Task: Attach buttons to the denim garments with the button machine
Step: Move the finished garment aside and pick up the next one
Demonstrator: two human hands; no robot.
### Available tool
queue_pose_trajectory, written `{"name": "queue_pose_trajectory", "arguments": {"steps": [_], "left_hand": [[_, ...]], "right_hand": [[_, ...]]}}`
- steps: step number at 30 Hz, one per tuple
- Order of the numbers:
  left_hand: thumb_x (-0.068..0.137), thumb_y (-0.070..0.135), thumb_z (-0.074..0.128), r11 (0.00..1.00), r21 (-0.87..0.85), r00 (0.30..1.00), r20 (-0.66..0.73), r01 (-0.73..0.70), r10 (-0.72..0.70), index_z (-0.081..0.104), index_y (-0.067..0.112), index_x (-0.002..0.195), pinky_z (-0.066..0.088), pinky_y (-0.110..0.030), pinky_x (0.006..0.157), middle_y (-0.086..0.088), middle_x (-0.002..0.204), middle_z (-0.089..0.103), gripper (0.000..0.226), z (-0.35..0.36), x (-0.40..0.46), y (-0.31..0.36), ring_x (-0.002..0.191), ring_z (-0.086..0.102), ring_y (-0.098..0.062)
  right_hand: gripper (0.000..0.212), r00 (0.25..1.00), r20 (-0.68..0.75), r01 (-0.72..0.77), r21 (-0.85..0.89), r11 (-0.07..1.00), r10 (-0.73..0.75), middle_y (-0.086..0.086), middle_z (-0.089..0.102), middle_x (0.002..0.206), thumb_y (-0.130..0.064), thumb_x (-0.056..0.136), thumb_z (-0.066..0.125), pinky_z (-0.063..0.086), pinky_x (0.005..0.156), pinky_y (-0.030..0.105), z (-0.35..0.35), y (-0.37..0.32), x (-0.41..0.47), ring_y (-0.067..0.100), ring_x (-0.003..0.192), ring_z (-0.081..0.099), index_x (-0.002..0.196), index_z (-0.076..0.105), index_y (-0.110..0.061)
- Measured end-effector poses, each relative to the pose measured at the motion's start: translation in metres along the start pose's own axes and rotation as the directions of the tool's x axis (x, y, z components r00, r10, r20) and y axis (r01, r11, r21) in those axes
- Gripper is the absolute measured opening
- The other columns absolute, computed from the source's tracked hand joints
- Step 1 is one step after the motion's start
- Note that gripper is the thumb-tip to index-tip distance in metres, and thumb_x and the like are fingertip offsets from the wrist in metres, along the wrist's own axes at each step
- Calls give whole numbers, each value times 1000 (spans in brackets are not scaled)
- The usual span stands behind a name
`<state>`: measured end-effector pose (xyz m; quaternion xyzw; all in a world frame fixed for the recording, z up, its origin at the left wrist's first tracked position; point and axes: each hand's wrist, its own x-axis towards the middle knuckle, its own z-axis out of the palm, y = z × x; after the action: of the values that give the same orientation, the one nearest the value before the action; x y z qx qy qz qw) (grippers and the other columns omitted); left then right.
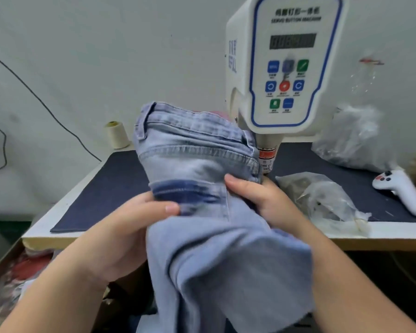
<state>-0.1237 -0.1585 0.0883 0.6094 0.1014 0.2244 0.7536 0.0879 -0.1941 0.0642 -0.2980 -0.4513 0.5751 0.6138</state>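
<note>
Denim garment: pale blue, held raised over the desk, its waistband end beside the nozzle of the button machine. Left hand: gripped the cloth at a darker blue fold, thumb on top. Right hand: gripped the garment's right edge just beneath the nozzle. Desk: dark mat; cream thread cone at rear left; clear plastic bag and white handheld controller to the right.

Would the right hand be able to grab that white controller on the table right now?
Probably not at once: the right hand grips the denim garment at the button machine. The white controller lies uncovered, so once the hand lets go, likely yes.
</note>
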Motion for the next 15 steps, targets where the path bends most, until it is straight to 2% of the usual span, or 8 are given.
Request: {"name": "queue_pose_trajectory", "arguments": {"steps": [1,2,4,7,10,15], "left_hand": [[86,1,61,1000,5,999,-44,28,-28,74,9,116,53,-24,91,-14,116,72,33,-3,-7,-5,110,69,-22],[82,6,70,998,64,989,-150,17,-7,73,10,117,56,-29,86,-16,117,72,35,-2,-12,-10,107,70,-27],[71,25,86,990,143,955,-295,5,37,72,9,116,58,-34,83,-19,119,70,50,-1,-22,-21,108,69,-33],[67,39,83,946,315,858,-503,72,102,76,18,108,59,-38,85,-12,112,74,47,-1,-28,-34,106,71,-31],[69,48,81,927,349,845,-530,139,73,77,19,107,58,-44,88,-10,109,75,48,-1,-31,-38,103,72,-30],[71,51,81,904,406,861,-499,131,99,77,21,109,60,-40,86,-8,108,76,48,4,-32,-37,102,72,-28]], "right_hand": [[29,999,4,-32,-15,999,32,12,72,117,-17,85,65,55,91,37,-2,-1,-6,29,110,68,112,74,-14],[30,999,-15,-33,-57,998,32,11,72,117,-18,83,66,55,93,39,-5,0,-12,29,109,68,112,74,-16],[31,995,-88,33,-166,986,-48,7,73,115,-19,82,68,56,91,39,-6,0,-26,26,107,70,113,74,-21],[29,970,-157,152,-203,967,-185,2,75,110,-19,81,69,58,79,28,-4,-2,-44,22,102,72,109,74,-26],[29,955,-201,186,-169,968,-218,6,75,109,-13,79,71,59,78,31,-3,-5,-49,26,101,72,107,76,-20],[27,961,-227,152,-47,987,-159,14,75,103,-6,76,65,60,72,35,-3,-15,-42,31,94,74,99,78,-12]]}}
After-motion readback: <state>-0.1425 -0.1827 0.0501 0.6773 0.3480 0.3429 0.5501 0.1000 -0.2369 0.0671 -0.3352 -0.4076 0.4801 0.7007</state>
